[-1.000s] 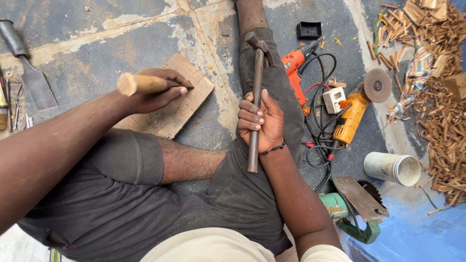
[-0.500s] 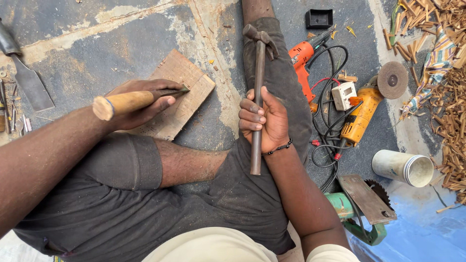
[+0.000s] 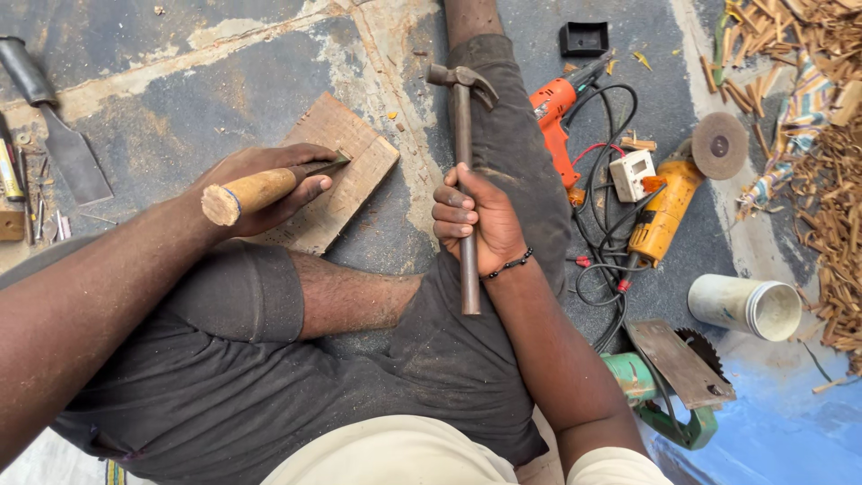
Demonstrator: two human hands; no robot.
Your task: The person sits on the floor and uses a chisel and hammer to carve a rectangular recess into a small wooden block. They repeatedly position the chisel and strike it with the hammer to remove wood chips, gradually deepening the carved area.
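Two tools in hand. Wood-handled chisel (image 3: 269, 186), tip on a wooden board (image 3: 346, 171) lying on the floor (image 3: 206, 81); left hand (image 3: 265, 184) wrapped fully round its handle. Right hand (image 3: 476, 220) closed about mid-shaft of a claw hammer (image 3: 463, 171), head resting over the outstretched leg (image 3: 516, 153). Orange drill (image 3: 557, 112), yellow angle grinder (image 3: 664, 202) and cables lie right of the leg.

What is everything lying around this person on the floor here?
Flat wooden board: one, brown, floor, under chisel tip.
Wooden-handled chisel: one, left hand.
Metal claw hammer: one, rusty, right hand.
Orange power drill: one, right of leg.
Yellow angle grinder: one, among black cables.
Green circular saw: one, lower right.
White plastic cup: one, on its side.
Wood scraps: many, right edge.
Left hand: grips chisel.
Right hand: grips hammer.
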